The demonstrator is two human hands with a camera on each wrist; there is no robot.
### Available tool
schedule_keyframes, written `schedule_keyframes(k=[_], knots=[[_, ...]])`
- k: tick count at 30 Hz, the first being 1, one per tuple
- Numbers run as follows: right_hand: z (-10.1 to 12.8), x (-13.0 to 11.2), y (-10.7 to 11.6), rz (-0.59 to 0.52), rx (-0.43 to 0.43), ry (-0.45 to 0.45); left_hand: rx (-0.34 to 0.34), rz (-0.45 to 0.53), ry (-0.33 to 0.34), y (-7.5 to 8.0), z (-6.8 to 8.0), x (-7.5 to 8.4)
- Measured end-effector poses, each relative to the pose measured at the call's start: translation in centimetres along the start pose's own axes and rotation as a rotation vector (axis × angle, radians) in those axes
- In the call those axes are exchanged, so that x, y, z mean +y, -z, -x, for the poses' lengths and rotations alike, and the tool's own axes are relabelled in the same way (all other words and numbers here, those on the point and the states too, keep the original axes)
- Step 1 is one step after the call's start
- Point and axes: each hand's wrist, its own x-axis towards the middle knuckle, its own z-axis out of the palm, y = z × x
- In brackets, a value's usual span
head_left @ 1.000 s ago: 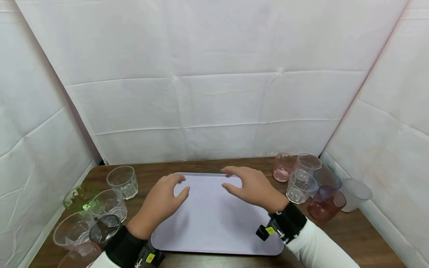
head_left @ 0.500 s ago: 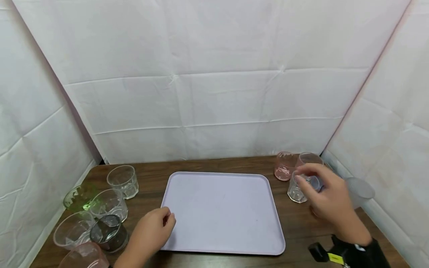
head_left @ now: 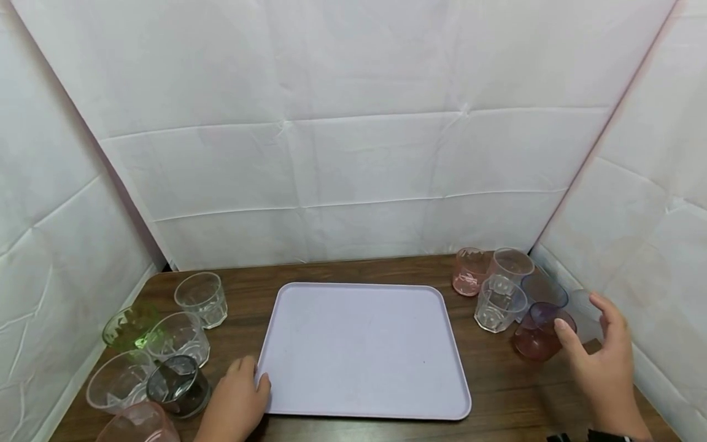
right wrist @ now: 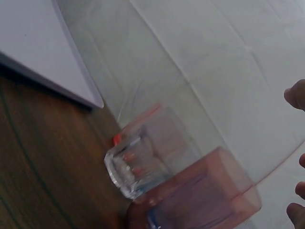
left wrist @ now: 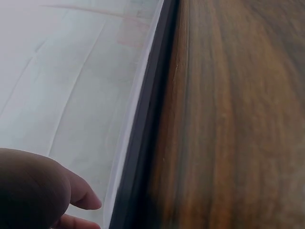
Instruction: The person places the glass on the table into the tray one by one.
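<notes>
My left hand (head_left: 236, 399) is low at the left edge of the lavender tray (head_left: 359, 350), fingers loosely bent and holding nothing. Its thumb overlaps the rim in the head view. The left wrist view shows its fingers (left wrist: 85, 193) close beside the tray's dark-sided edge (left wrist: 143, 105). My right hand (head_left: 604, 362) is on the far right, thumb and fingers spread apart. Its thumb overlaps a dark red tumbler (head_left: 536, 345) in the head view. A frosted tumbler (head_left: 584, 305) is partly hidden behind the fingers. In the right wrist view, fingertips (right wrist: 296, 95) are apart from the reddish tumbler (right wrist: 209, 191).
Right of the tray stand a pink glass (head_left: 469, 279), a clear faceted glass (head_left: 494, 313), another clear glass (head_left: 513, 261) and a bluish one (head_left: 547, 291). On the left are a green glass (head_left: 124, 331), a smoky dark glass (head_left: 185, 393), a pink one (head_left: 138, 426) and several clear ones.
Both hands have left the space over the tray. My left hand has come down to its left edge. My right hand has moved right, past the clear glass to the dark red tumbler.
</notes>
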Motion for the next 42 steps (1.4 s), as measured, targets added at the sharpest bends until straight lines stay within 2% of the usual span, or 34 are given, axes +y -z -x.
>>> schedule_keyframes(k=[5, 9, 12, 14, 16, 19, 23, 26, 32, 35, 39, 42], knots=[[-0.2, 2.1, -0.5, -0.016, -0.017, -0.084, 0.0, 0.04, 0.035, -0.2, 0.2, -0.4], [0.3, 3.1, -1.1, -0.021, -0.066, -0.14, -0.033, 0.05, 0.051, -0.1, 0.2, -0.6], [0.7, 3.8, -1.5, -0.037, -0.122, -0.145, -0.057, 0.059, 0.05, 0.0, 0.1, -0.7], [1.0, 4.2, -1.7, -0.052, -0.153, -0.118, -0.061, 0.067, 0.044, 0.0, 0.1, -0.8], [1.1, 4.7, -2.0, -0.112, -0.168, -0.086, -0.064, 0.073, 0.036, 0.0, 0.1, -0.9], [1.3, 5.4, -2.5, -0.267, -0.176, -0.067, -0.082, 0.074, 0.04, 0.1, 0.0, -0.9], [1.5, 6.1, -3.1, -0.504, -0.164, -0.106, -0.122, 0.068, 0.061, 0.1, -0.3, -1.0], [1.6, 6.4, -3.5, -0.556, -0.147, -0.144, -0.132, 0.061, 0.058, 0.0, -0.4, -1.3], [1.6, 6.7, -4.0, -0.479, -0.157, -0.236, -0.098, 0.07, 0.02, -0.2, -0.2, -1.3], [1.5, 6.7, -4.2, -0.378, -0.162, -0.292, -0.089, 0.076, 0.016, -0.3, -0.2, -1.2], [1.5, 6.8, -4.4, -0.182, -0.159, -0.333, -0.09, 0.077, 0.015, -0.4, -0.3, -1.2], [1.6, 6.9, -4.5, -0.1, -0.148, -0.347, -0.088, 0.082, 0.008, -0.4, -0.3, -1.3]])
